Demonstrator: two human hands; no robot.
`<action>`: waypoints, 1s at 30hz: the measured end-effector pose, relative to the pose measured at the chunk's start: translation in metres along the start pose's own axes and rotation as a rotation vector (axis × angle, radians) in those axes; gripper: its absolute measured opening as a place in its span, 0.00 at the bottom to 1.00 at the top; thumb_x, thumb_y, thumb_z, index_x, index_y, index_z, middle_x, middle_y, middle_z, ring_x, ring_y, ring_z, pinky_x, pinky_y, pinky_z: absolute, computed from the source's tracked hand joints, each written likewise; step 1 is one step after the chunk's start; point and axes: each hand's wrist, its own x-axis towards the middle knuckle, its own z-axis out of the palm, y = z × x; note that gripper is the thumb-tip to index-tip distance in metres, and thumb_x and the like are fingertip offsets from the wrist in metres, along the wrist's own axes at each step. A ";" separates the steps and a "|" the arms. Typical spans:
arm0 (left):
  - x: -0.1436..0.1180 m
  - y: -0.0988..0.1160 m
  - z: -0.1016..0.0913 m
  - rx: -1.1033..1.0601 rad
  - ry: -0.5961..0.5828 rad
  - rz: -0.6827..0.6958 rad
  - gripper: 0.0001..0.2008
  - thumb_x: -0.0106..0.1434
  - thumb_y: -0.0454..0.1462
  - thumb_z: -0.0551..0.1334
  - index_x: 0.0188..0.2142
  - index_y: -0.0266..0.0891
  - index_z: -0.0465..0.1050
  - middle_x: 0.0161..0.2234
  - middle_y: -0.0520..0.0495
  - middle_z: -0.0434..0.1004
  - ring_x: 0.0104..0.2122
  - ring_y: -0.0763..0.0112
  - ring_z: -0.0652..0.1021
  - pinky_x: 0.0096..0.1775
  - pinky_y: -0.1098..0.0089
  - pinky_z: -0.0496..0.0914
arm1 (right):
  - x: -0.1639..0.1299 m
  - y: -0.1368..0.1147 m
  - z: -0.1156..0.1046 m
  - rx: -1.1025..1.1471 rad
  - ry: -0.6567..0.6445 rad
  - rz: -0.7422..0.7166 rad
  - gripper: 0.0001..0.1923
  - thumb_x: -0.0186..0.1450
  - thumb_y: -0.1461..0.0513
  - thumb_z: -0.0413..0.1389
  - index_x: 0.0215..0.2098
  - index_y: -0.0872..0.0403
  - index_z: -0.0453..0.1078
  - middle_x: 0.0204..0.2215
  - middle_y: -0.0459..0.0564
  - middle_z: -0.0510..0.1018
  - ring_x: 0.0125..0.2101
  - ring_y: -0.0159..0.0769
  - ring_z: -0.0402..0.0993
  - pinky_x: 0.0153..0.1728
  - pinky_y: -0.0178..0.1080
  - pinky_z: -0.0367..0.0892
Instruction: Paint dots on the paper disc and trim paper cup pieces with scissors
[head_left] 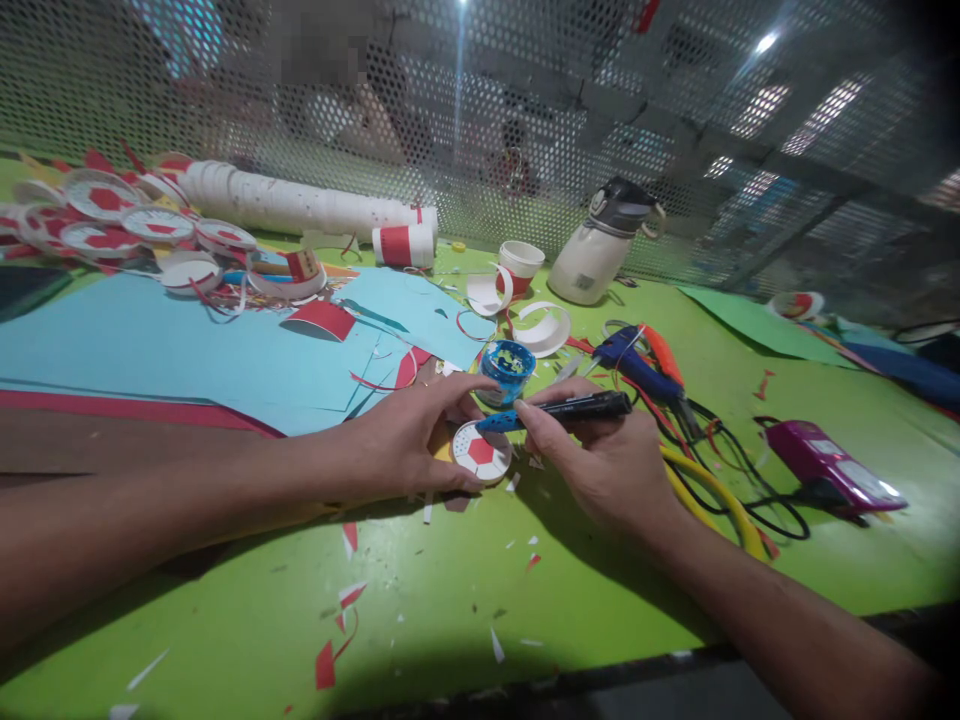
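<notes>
My left hand [405,440] presses down on a small white disc with red patches [482,452] that lies on the green table [450,600]. My right hand [600,465] grips a black pen-shaped tool with a blue tip [570,408], held level, its blue end pointing left over the disc. Just behind the disc stands a small open pot of blue paint [507,368].
Blue and red paper sheets [187,350] cover the left. Finished red-and-white discs [112,220] and a long stack of white cups [300,205] lie at the back left. A flask [600,250], pliers [645,370], cables [720,480] and a magenta device [832,470] sit right. Paper scraps litter the front.
</notes>
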 end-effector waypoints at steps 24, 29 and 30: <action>0.001 -0.003 0.000 0.063 0.060 0.050 0.38 0.50 0.35 0.71 0.59 0.42 0.59 0.47 0.41 0.74 0.28 0.71 0.79 0.28 0.72 0.73 | -0.003 -0.002 -0.005 -0.139 0.153 -0.203 0.06 0.60 0.64 0.61 0.26 0.55 0.72 0.18 0.42 0.73 0.18 0.27 0.69 0.21 0.32 0.65; 0.001 0.003 -0.002 0.187 0.082 0.107 0.36 0.49 0.36 0.72 0.57 0.39 0.62 0.43 0.43 0.76 0.40 0.61 0.79 0.37 0.67 0.73 | -0.003 0.003 -0.005 -0.193 0.109 -0.229 0.06 0.61 0.63 0.61 0.27 0.57 0.72 0.18 0.43 0.74 0.20 0.29 0.70 0.25 0.34 0.66; 0.001 0.004 -0.002 0.193 0.082 0.102 0.36 0.50 0.36 0.72 0.57 0.39 0.62 0.42 0.43 0.76 0.40 0.60 0.79 0.37 0.67 0.73 | -0.002 0.003 -0.005 -0.194 0.107 -0.221 0.06 0.60 0.62 0.61 0.27 0.57 0.72 0.18 0.43 0.74 0.20 0.29 0.70 0.25 0.34 0.67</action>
